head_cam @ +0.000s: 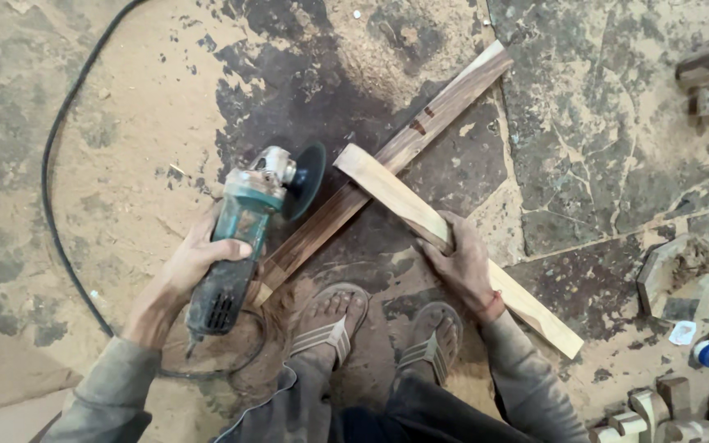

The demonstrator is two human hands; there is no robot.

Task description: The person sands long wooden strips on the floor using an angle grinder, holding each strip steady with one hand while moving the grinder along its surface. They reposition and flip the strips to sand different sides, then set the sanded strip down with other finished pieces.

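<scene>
On the dusty stone floor [617, 164], a black power cord [52, 197] curves at far left. Next, the left hand [194, 258] is clenched around the teal angle grinder [244, 238], its disc [305, 180] just above a long dark wooden plank [387, 156]. Rightward, the right hand [461, 262] grasps a pale wooden piece [420, 217] near its middle, lying crosswise over the plank, beyond sandalled feet [330, 316].
</scene>
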